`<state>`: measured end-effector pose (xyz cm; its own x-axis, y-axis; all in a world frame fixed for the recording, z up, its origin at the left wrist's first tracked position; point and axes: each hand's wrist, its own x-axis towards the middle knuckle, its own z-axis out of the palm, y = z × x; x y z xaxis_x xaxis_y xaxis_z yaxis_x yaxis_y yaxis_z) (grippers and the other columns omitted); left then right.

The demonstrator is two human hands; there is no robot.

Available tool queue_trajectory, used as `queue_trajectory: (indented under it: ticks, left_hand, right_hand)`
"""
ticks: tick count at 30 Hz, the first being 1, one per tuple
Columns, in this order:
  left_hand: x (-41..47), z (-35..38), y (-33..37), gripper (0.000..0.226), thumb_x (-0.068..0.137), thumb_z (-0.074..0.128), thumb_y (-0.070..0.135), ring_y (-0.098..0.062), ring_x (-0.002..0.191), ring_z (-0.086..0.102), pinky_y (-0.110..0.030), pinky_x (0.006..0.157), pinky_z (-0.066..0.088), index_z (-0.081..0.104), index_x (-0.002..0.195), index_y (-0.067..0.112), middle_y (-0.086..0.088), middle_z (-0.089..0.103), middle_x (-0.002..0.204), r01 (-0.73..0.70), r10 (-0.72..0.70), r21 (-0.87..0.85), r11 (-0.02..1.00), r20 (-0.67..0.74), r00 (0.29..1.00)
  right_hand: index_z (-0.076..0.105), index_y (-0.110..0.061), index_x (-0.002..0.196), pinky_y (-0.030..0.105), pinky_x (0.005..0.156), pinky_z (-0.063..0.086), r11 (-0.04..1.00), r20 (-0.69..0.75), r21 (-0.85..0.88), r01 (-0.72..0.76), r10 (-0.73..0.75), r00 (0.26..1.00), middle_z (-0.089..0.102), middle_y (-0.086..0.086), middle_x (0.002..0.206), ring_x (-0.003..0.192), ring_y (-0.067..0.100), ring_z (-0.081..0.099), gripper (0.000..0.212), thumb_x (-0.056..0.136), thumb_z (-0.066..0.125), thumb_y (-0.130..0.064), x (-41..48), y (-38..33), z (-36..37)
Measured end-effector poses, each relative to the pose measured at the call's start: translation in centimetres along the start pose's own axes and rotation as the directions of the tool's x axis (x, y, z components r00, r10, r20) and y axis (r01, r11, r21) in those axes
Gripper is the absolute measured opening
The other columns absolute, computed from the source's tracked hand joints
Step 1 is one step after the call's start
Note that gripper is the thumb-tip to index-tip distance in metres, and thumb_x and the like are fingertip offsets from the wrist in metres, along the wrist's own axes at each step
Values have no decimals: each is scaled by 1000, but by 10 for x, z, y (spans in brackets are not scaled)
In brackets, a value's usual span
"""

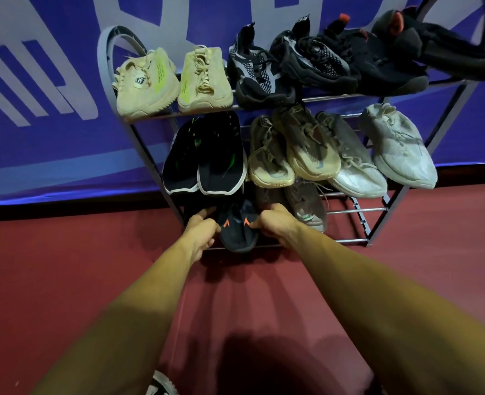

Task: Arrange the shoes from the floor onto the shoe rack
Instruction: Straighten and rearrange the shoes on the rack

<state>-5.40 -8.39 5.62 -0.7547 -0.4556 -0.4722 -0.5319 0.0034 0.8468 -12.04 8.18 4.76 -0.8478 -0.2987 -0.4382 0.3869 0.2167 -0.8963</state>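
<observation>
A dark shoe with orange marks [238, 232] is held at the left part of the lowest shelf of the shoe rack [361, 210], its toe pointed near and set over the near rail. Its left side is gripped by the left hand [204, 229] with curled fingers, and its right side is gripped likewise by the right hand [275, 223]. Just right of it, grey-brown shoes [306, 208] are placed on the same shelf. The middle shelf is filled by a black pair with white soles [204, 158], a tan pair [286, 149] and a pale grey pair [378, 155]. On the top shelf, a beige pair [173, 78], a black-and-grey knit pair [278, 67] and a black pair with orange tabs [406, 52] are lined up. The rack is stood on a red floor [64, 280] against a blue banner [36, 81].
</observation>
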Motion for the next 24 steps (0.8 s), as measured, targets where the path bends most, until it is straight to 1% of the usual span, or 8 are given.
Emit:
queue_trajectory:
  ticks: [4,7,11,15,18,20,23,24]
  left_hand:
    - [14,8,5,22,89,58,6,-12,79,54,-22,54,39,59,101,24,-2,63,101,29,-30,-21,999,-62,998]
    - [10,16,3,23,90,63,25,-10,64,45,-22,55,37,57,113,26,2,58,88,223,-223,16,975,-13,975]
    - [14,22,-3,57,92,54,10,-10,59,38,-22,51,32,44,132,49,2,54,94,262,-259,-47,964,58,964]
    - [23,22,-2,48,92,50,-6,-11,57,42,-21,45,30,53,131,23,1,56,83,118,-133,-130,985,-113,985]
    - [27,19,-4,29,93,55,2,-11,59,46,-22,49,31,57,120,12,-3,59,83,129,-155,-172,977,-146,977]
    - [26,20,-6,27,91,58,4,-11,61,46,-23,52,34,55,115,17,-3,59,86,169,-186,-152,974,-107,977]
    - [23,22,-8,36,90,58,12,-9,54,44,-22,51,33,52,125,20,-1,55,84,223,-228,-89,971,-54,972]
    - [20,23,-8,38,92,57,16,-9,49,44,-21,50,30,51,130,21,-2,54,81,242,-244,-59,969,-41,969]
  right_hand:
    - [54,-7,85,22,43,28,998,2,64,-22,22,1000,49,6,61,42,14,41,26,66,64,8,6,0,-3]
    - [55,-4,98,24,46,22,992,-17,120,-35,37,999,44,6,61,38,12,33,40,59,63,2,8,-1,-3]
    - [61,-6,117,26,47,26,992,16,119,-47,45,999,51,11,69,44,15,38,62,55,65,-5,10,3,-3]
    - [64,-6,80,38,58,50,990,-141,136,-24,43,989,58,13,68,62,29,59,18,62,62,-5,25,13,-4]
    - [60,-5,72,47,66,60,987,-254,153,-41,80,964,69,22,78,68,35,66,12,64,59,-15,37,27,-9]
    - [66,-2,73,42,60,58,985,-247,154,-74,111,963,71,19,72,63,34,67,24,70,57,-24,44,38,-15]
    - [69,-3,86,49,82,57,987,-337,102,-127,155,929,74,13,77,78,33,69,51,62,53,-45,30,37,-31]
    - [69,-3,90,45,78,57,985,-356,90,-146,169,919,73,13,79,76,31,66,51,68,51,-46,26,41,-36]
